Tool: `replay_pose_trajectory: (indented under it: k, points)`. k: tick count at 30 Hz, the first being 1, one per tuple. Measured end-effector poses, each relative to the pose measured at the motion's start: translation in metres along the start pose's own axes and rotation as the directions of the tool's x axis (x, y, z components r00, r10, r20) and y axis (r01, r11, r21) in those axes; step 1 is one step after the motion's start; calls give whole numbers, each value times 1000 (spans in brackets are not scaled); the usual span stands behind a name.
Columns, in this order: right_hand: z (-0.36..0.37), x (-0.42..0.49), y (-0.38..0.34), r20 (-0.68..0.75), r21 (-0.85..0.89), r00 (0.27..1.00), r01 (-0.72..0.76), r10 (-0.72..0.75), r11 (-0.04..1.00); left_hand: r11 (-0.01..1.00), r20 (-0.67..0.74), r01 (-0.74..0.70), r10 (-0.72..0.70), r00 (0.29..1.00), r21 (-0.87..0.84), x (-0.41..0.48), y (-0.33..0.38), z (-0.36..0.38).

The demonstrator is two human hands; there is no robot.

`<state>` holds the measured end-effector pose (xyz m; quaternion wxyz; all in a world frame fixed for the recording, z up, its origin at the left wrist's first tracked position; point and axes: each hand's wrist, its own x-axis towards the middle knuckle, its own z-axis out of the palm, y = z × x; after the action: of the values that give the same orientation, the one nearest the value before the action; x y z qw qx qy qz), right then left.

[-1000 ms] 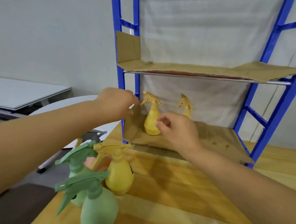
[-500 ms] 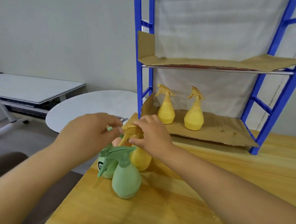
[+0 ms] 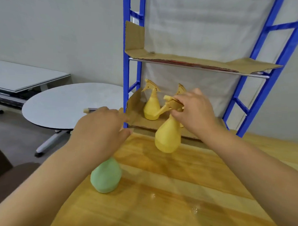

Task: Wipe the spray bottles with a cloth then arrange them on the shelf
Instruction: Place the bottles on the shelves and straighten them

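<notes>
My right hand grips the trigger head of a yellow spray bottle and holds it above the wooden table, just in front of the blue shelf. My left hand hovers with loosely extended fingers over a green spray bottle standing on the table; the green bottle's head is hidden under the hand. On the cardboard-lined lower shelf stands a second yellow bottle. A third yellow bottle is mostly hidden behind my right hand. No cloth is visible.
The upper cardboard shelf holds nothing visible. A round grey table and a grey desk stand to the left, a brown seat at the lower left. A small beige tip shows behind my left hand.
My right hand has lifted the yellow bottle off the table and carried it right toward the shelf. My left hand stays over the green bottle. The view has shifted left and down.
</notes>
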<state>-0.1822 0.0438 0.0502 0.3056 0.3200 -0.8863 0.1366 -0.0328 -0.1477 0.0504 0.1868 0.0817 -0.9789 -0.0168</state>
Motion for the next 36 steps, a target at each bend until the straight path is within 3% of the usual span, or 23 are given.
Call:
replay_pose_trajectory:
  k: [8, 14, 18, 23, 29, 33, 36]
  points:
    - [-16, 9, 108, 57, -326, 998, 46, -28, 944, 986, 25, -153, 155, 988, -67, 30, 64, 30]
    - [12, 12, 162, -17, -378, 994, 96, -111, 921, 982, 22, -158, 161, 987, -106, 52, 83, 53]
    - [29, 16, 187, -66, -397, 994, 55, -89, 916, 984, 13, -154, 156, 988, -87, 60, 86, 65]
    - [45, 11, 197, -110, -312, 994, -51, 18, 949, 986, 38, -146, 150, 988, -77, 64, 88, 72]
    - [37, -6, 194, -48, -154, 982, -190, 185, 970, 986, 37, -113, 119, 992, -125, 55, 90, 68]
    - [19, -30, 167, -159, -13, 952, -268, 263, 963, 985, -23, -63, 60, 998, -162, 37, 80, 52]
    - [20, -54, 127, -114, 79, 950, -283, 290, 956, 983, -83, -45, 31, 996, -176, 16, 64, 44]
